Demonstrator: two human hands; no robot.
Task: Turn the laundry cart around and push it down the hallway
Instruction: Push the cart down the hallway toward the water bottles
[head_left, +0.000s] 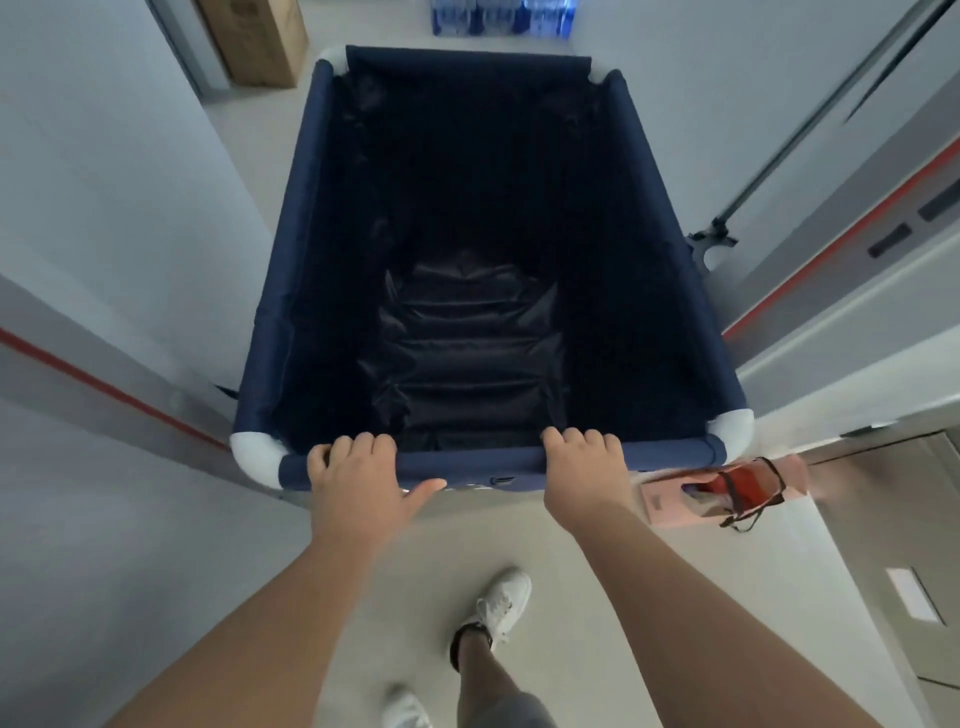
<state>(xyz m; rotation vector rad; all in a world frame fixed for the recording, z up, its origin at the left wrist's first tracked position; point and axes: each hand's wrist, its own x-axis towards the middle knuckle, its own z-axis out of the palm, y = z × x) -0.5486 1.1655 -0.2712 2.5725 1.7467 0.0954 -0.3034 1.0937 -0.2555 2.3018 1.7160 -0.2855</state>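
The laundry cart (675, 260) fills the middle of the view: a deep navy fabric bin with white corner joints, and only dark crumpled liner shows inside. My left hand (358, 475) grips its near rim bar left of centre, fingers curled over the top and thumb out to the right. My right hand (584, 470) grips the same bar right of centre. The cart points away from me down a narrow hallway, close to both walls.
Grey walls with a red stripe stand on both sides. A pink bag with black straps (727, 496) lies on the floor at right. A cardboard box (254, 39) and packs of water bottles (501, 15) stand at the far end. My white shoes (501, 603) are below.
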